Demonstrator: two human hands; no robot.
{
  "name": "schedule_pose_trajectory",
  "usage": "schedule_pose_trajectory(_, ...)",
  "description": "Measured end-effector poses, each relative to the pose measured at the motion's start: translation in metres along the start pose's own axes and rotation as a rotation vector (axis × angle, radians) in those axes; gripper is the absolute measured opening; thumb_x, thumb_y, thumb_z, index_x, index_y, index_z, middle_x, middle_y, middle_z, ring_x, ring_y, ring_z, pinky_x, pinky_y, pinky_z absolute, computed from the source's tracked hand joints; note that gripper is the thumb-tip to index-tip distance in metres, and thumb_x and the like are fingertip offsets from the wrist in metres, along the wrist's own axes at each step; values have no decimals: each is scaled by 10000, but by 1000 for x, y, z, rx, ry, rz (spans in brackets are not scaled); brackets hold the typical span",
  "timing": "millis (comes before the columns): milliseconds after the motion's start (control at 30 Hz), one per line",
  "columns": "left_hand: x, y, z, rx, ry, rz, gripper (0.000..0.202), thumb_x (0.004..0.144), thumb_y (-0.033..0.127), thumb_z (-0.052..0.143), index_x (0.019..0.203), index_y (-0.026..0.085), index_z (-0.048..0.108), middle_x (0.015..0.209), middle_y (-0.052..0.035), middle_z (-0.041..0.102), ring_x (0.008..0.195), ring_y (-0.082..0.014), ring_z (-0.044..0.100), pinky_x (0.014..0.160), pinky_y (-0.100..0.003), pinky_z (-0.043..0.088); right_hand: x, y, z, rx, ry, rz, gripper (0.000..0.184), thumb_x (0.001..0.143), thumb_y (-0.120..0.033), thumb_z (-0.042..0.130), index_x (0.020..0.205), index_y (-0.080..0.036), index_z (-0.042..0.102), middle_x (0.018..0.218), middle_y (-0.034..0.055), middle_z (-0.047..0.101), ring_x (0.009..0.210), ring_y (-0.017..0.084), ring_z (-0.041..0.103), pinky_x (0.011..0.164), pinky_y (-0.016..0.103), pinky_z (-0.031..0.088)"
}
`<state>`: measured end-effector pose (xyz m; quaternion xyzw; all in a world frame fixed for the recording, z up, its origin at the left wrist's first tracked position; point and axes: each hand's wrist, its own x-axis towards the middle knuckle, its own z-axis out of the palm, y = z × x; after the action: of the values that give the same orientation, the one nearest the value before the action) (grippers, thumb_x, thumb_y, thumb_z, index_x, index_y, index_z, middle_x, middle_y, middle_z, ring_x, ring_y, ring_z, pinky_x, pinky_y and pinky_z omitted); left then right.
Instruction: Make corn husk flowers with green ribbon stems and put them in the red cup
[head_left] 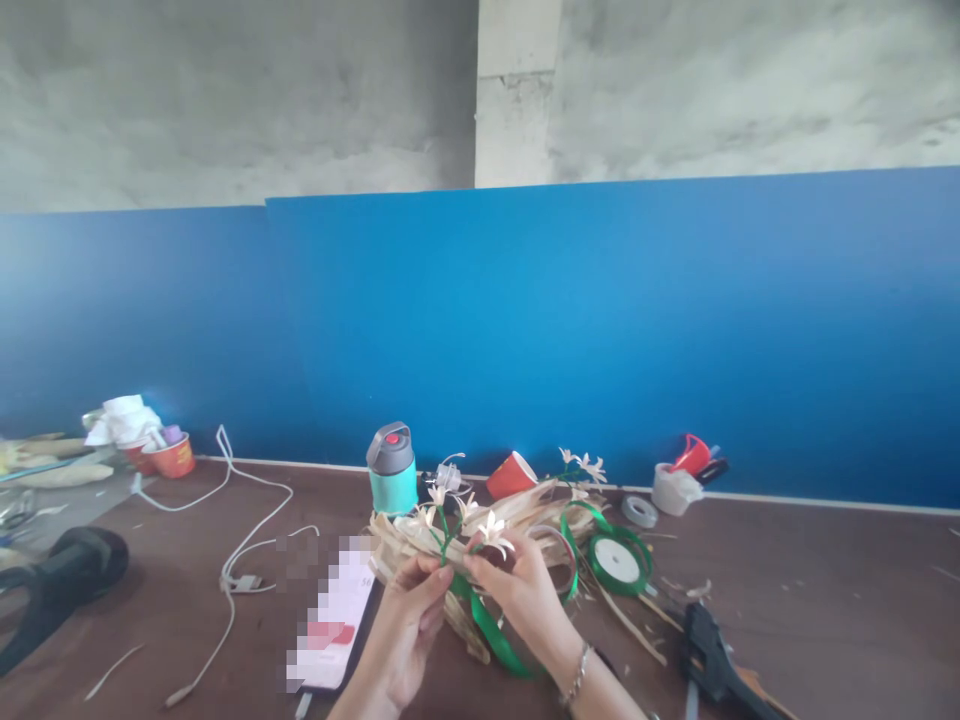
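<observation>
A spray of small white handmade flowers (444, 520) on green-wrapped stems stands upright in my left hand (416, 612), its thumb and fingers pinched on the lower stem. Close beside it, my right hand (525, 590) is closed with a single white flower (493, 535) showing at its fingertips; its stem is mostly hidden by the fingers. Green ribbon (495, 635) hangs in a loop below and between my hands. Behind them lies a heap of pale dried husk strips (397, 540). A spool of green ribbon (616, 562) rests to the right of my right hand.
A phone (337, 620) lies left of my left hand, near white cables (251, 530). Along the blue partition (525, 320) stand a turquoise bottle (393, 480), a tipped red cup (512, 475) and a tape roll (639, 511). At the right lies a black glue gun (709, 650).
</observation>
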<state>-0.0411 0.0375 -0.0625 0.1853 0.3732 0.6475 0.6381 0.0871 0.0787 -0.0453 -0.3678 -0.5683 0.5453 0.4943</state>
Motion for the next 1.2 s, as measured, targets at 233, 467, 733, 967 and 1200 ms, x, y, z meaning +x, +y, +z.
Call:
schedule_pose_trajectory(233,-4,-1,4,18,35,24,394,423,261,886,560,143,536,408,116,378,337,27,206,327,-111,127,-6,-2,12,154,56,11,204,586,-272,765,655,-147,620,586,-6,605,538,113,507,514,215,399)
schedule_pose_trajectory(467,-9,0,7,5,11,49,345,430,229,883,550,146,570,437,92,447,342,13,257,327,-126,179,-8,-3,13,284,23,64,214,563,-263,791,664,-143,646,570,-3,612,530,115,515,513,225,400)
schedule_pose_trajectory(733,-7,-2,5,41,-3,63,361,440,277,879,533,136,560,435,89,431,361,13,238,349,-127,171,-10,-16,8,257,-20,124,246,514,-274,823,627,-131,657,555,-6,591,529,109,499,519,225,397)
schedule_pose_trajectory(967,-6,-1,5,89,3,61,381,447,304,872,529,131,543,428,93,403,367,13,219,351,-128,154,-11,-19,6,288,-44,91,250,621,-336,780,719,-132,672,629,8,604,597,125,524,579,234,435)
schedule_pose_trajectory(1200,-9,-1,8,3,19,27,387,423,226,881,546,139,524,466,90,460,355,21,235,334,-114,161,-11,-16,11,260,-61,21,230,582,-337,799,577,-148,667,591,10,597,566,130,494,567,252,406)
